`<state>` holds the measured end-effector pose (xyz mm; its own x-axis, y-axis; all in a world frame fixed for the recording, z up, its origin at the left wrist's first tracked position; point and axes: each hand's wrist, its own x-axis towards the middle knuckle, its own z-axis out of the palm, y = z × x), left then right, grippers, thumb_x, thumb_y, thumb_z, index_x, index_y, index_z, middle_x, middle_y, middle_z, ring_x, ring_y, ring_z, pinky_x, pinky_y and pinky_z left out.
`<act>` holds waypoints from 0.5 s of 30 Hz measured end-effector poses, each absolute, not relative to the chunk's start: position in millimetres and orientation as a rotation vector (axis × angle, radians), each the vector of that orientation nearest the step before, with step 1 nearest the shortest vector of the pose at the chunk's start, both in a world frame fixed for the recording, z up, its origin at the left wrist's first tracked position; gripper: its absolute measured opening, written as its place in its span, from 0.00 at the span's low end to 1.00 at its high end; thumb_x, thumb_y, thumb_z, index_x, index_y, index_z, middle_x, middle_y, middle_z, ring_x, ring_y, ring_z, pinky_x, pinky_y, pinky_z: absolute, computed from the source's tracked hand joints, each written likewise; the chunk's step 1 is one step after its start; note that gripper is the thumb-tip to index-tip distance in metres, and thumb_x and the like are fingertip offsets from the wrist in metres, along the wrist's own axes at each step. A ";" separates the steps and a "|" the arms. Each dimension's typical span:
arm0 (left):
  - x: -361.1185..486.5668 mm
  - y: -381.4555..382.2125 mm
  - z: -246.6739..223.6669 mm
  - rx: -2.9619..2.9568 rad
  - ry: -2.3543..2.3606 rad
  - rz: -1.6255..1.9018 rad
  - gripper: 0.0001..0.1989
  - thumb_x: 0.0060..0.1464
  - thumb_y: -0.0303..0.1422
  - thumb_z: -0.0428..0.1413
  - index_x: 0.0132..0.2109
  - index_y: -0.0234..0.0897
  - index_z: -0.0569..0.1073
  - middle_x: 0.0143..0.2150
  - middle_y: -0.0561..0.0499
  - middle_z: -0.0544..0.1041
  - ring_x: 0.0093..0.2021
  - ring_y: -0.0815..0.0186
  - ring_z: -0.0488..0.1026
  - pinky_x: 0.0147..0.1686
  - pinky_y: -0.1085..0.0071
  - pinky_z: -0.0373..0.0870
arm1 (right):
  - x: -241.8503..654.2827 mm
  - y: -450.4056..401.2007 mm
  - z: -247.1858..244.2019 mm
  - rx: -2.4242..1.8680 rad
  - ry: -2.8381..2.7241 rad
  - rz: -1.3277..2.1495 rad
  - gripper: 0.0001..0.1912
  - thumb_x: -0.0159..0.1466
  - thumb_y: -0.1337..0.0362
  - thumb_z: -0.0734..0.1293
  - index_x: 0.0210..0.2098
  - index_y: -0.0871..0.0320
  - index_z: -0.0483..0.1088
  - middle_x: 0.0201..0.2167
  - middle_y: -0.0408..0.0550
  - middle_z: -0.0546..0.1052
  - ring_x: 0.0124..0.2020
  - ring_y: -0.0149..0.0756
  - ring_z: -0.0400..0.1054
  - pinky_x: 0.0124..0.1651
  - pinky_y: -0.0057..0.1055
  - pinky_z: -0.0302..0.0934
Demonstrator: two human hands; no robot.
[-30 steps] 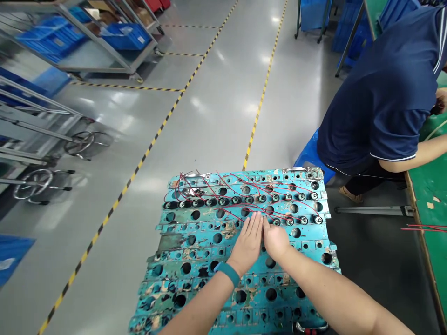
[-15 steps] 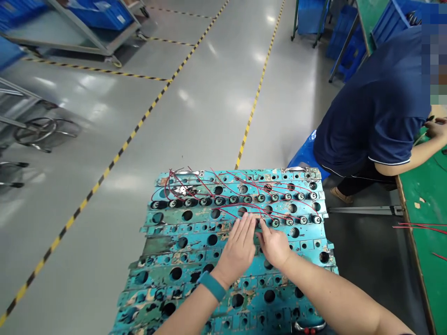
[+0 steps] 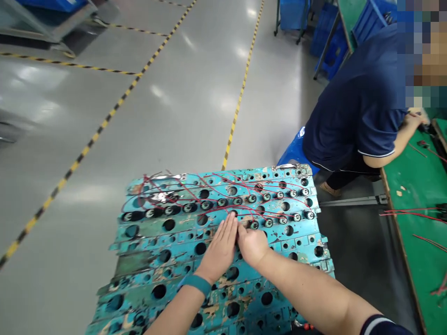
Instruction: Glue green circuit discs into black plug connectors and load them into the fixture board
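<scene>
A worn turquoise fixture board (image 3: 139,265) with rows of round holes lies below me. Small round black parts with thin red wires (image 3: 206,205) stand in its far row, and several more (image 3: 282,219) sit in the shorter second row. My left hand (image 3: 218,246), with a teal band on its wrist, rests on the board with straight fingers side by side. Against its fingertips, at the left end of the second row, is my right hand (image 3: 253,244). Its fingers are curled in, thumb side toward the left hand, and whatever they pinch is hidden.
At the right a co-worker in a dark blue shirt (image 3: 356,97) sits at a green bench (image 3: 408,195) with red wires (image 3: 412,212) on it. A cart (image 3: 45,28) stands at the far left. Yellow-black tape (image 3: 101,135) marks the grey floor.
The view has shifted, moving the board left in the picture. Both hands have slid left along the second row, uncovering a part. My right forefinger, pressed on that part before, is now curled.
</scene>
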<state>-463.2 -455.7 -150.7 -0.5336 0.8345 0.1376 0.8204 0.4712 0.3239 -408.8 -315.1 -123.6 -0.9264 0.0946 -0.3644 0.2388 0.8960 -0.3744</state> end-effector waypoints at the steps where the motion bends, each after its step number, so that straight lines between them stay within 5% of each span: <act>1: -463.1 -455.9 -153.4 1.484 2.654 0.575 0.42 0.61 0.18 0.43 0.75 0.35 0.31 0.76 0.35 0.47 0.73 0.49 0.55 0.67 0.48 0.61 | -409.6 -315.8 -124.0 0.249 2.727 -0.604 0.16 0.73 0.60 0.65 0.57 0.60 0.69 0.39 0.46 0.79 0.34 0.34 0.76 0.38 0.35 0.75; 7: -463.7 -458.8 -138.4 1.441 2.675 0.558 0.42 0.61 0.21 0.45 0.76 0.33 0.32 0.72 0.31 0.59 0.67 0.42 0.66 0.59 0.47 0.68 | -399.1 -308.7 -115.3 0.304 2.783 -0.732 0.20 0.72 0.55 0.65 0.58 0.60 0.68 0.35 0.46 0.80 0.30 0.36 0.77 0.35 0.33 0.73; 11: -462.7 -437.2 -98.9 1.602 2.816 0.585 0.34 0.62 0.25 0.53 0.73 0.32 0.54 0.57 0.32 0.77 0.57 0.44 0.74 0.55 0.48 0.67 | -351.4 -267.1 -104.5 0.512 2.853 -0.825 0.23 0.73 0.56 0.63 0.63 0.58 0.65 0.37 0.51 0.83 0.35 0.40 0.79 0.40 0.30 0.72; 15: -457.9 -379.5 -78.0 2.013 2.508 0.499 0.15 0.63 0.24 0.54 0.55 0.33 0.74 0.48 0.39 0.82 0.50 0.50 0.75 0.53 0.52 0.65 | -315.2 -222.1 -109.9 0.788 2.849 -0.801 0.21 0.74 0.60 0.60 0.63 0.62 0.65 0.38 0.55 0.83 0.36 0.41 0.80 0.41 0.31 0.70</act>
<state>-457.9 -379.5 -78.0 -0.2307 0.9331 0.2758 0.9676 0.1902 0.1659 -315.2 -222.1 -109.9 -0.8646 0.4574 -0.2077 0.4987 0.7313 -0.4653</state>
